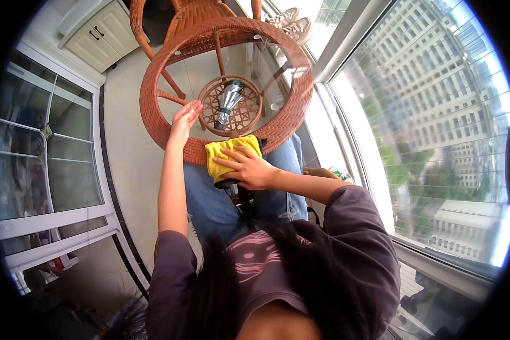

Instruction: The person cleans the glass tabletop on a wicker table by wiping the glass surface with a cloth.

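Note:
My right hand (248,168) lies with its fingers spread over a yellow cloth (224,152) at the near rim of the round wicker table (153,96). Something black shows under the cloth's lower edge; I cannot make out what it is. My left hand (186,118) is raised at the left part of the rim, its fingers stretched out and nothing in it. Below the glass top, a folded silver umbrella (229,102) rests on the table's round woven lower shelf (208,110).
A wicker chair (195,14) stands behind the table. Shoes (297,28) sit on the window ledge at the upper right. Large windows run along the right, a glazed door (73,153) along the left. A white cabinet (99,37) is at the upper left.

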{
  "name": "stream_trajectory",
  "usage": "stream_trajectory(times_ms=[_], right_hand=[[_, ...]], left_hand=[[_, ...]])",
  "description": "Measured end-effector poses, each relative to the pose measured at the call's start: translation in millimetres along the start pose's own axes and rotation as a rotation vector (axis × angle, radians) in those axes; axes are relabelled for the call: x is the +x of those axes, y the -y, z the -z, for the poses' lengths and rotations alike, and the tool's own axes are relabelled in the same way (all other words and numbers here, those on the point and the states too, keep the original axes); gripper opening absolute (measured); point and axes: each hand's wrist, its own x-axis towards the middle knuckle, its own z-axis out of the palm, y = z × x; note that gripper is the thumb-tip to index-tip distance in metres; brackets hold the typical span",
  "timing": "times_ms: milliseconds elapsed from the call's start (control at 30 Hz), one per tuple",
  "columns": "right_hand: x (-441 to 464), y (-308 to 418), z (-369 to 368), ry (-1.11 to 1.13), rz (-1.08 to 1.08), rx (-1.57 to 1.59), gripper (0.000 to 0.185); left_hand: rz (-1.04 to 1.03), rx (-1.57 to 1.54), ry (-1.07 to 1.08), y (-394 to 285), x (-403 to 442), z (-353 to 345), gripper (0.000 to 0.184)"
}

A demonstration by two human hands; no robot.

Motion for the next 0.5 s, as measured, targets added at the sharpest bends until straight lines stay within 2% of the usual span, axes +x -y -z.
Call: stream_trajectory(times_ms=[133, 200, 267, 400, 467, 500], right_hand=[[17.0, -32.8, -0.7, -0.119, -0.002, 0.053, 0.051], [19.4, -63.3, 4.9, -0.228, -0.216, -0.049, 0.050], [9.1, -108.9, 12.7, -0.383, -0.519, -0.144, 0.048], [-70.4, -187.4, 29.9, -0.476, -1.004, -0.465, 0.044], [-126.0, -204.5, 37.8, -0.489, -1.056, -0.519, 0.039], [-156.2, -212.6, 38.1, -0.479, -1.156, -0.415, 0.036]], left_hand=[[0.012, 0.002, -0.001, 0.9, 1.0, 1.1, 0.036], [0.013, 0.002, 0.002, 1.2, 0.4, 0.5, 0.036], [0.008, 0.004, 0.004, 3.2, 0.5, -0.2, 0.036], [0.005, 0.002, -0.023, -1.4, -1.4, -3.1, 0.036], [-0.003, -0.018, -0.002, 0.4, 1.2, 0.8, 0.036], [-0.007, -0.035, 0.013, 2.5, 1.1, 2.3, 0.036]])
